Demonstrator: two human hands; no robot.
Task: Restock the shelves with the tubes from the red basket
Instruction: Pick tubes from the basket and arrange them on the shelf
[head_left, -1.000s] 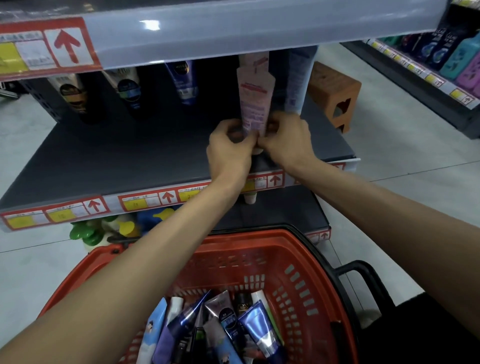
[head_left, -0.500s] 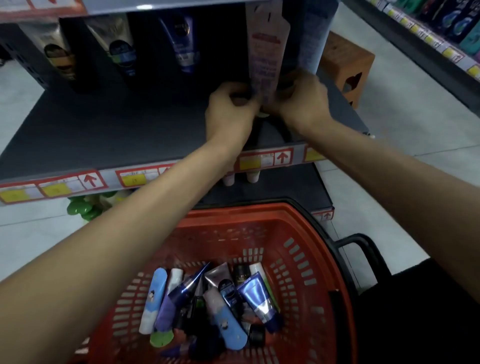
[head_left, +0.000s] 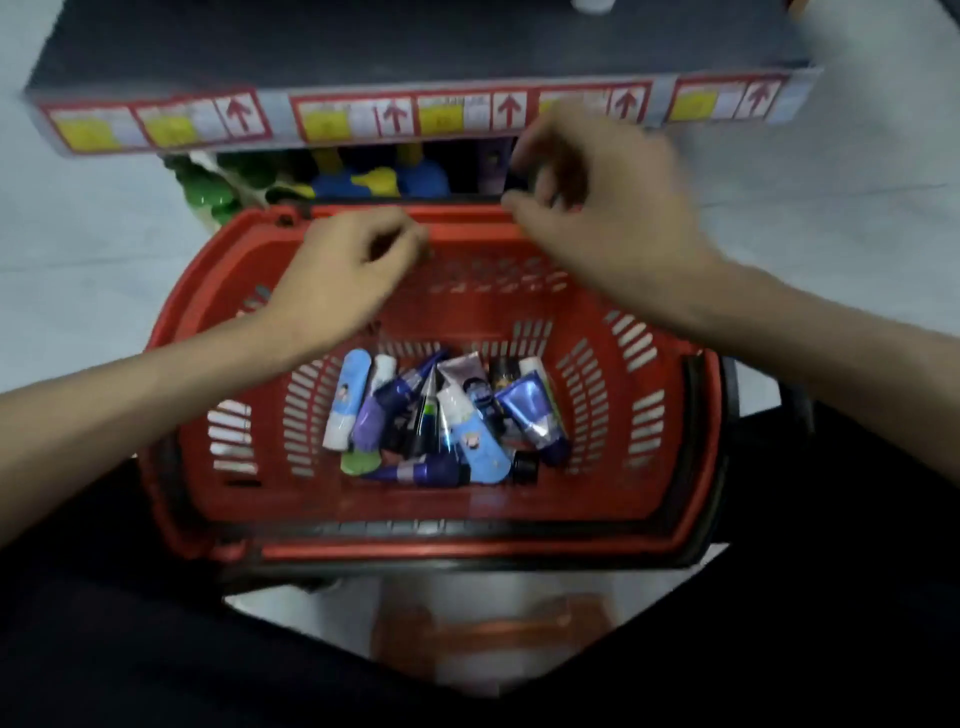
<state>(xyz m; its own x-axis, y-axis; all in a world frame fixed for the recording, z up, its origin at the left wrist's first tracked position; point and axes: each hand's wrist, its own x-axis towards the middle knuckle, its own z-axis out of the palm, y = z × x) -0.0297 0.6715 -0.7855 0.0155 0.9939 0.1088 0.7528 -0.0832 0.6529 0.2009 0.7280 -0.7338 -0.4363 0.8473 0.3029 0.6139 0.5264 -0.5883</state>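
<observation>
Two hands are held above the red basket (head_left: 223, 280), the left hand (head_left: 353, 275) before its far wall, the right hand (head_left: 608, 213) at its far rim, both loosely curled with nothing gripped. Mixed tubes (head_left: 436, 421) are heaped on the basket floor. Price labels (head_left: 395, 117) line the shelf edge (head_left: 283, 111) beyond; green and blue bottles (head_left: 374, 182) are tucked beneath

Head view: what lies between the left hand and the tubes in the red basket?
Head view: only the slotted wall of the red plastic basket lies between the left hand and the jumbled tubes.
</observation>
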